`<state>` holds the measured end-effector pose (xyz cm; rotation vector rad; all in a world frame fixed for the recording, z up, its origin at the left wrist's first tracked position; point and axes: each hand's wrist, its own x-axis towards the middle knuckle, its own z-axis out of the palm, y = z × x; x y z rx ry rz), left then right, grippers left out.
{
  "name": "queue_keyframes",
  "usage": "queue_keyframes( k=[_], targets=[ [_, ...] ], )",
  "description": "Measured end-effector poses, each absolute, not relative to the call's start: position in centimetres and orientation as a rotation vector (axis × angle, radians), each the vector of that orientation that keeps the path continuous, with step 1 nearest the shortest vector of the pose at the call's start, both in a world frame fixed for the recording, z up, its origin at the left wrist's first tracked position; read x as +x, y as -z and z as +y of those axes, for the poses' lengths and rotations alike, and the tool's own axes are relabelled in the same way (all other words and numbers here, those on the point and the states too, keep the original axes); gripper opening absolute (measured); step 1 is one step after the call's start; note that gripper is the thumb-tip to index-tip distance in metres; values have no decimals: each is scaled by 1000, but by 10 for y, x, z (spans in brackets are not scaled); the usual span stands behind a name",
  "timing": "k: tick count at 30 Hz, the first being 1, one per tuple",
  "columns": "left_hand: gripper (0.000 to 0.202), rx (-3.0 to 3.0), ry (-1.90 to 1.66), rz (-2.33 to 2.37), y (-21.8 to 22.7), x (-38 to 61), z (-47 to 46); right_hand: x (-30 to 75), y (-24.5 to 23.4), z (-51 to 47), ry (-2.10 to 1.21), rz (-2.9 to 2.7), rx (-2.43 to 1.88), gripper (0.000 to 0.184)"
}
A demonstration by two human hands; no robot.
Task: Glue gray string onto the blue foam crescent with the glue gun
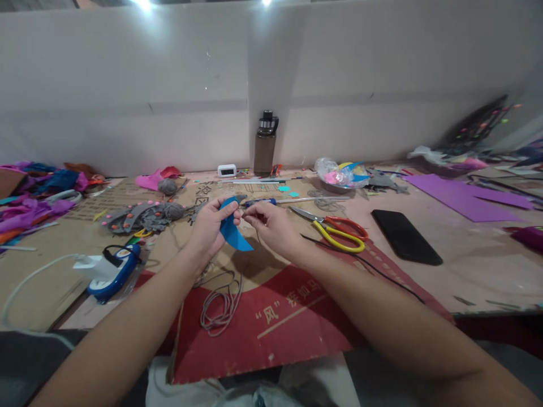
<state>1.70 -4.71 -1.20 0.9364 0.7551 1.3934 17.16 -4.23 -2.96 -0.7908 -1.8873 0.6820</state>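
Observation:
Between the thumb and fingers of my left hand [212, 229] is a curved strip of blue felt [232, 233], its pointed end hanging down to the right. A small grey piece shows at the strip's top end. Close beside it, my right hand [271, 225] is closed in a pinch; what its fingertips hold is too small to make out. Thin grey cord [220, 308] lies in loose loops on the red and brown cardboard [292, 316] below my hands. Scissors [339, 229] with one red and one yellow handle lie just right of my right hand.
A black phone [406, 236] and purple sheets [462, 195] lie at the right. A bottle [265, 148] stands by the wall, with a bowl [339, 185] to its right. On the left are a blue power strip [114, 277], grey yarn pieces [139, 217] and coloured scraps [38, 198].

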Motion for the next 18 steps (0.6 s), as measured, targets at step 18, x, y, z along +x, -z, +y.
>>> queue_keyframes(
  k=[18],
  targets=[
    [16,852,-1418,860,12,16,-43,167,29,-52,-666,-1958,-808,20]
  ],
)
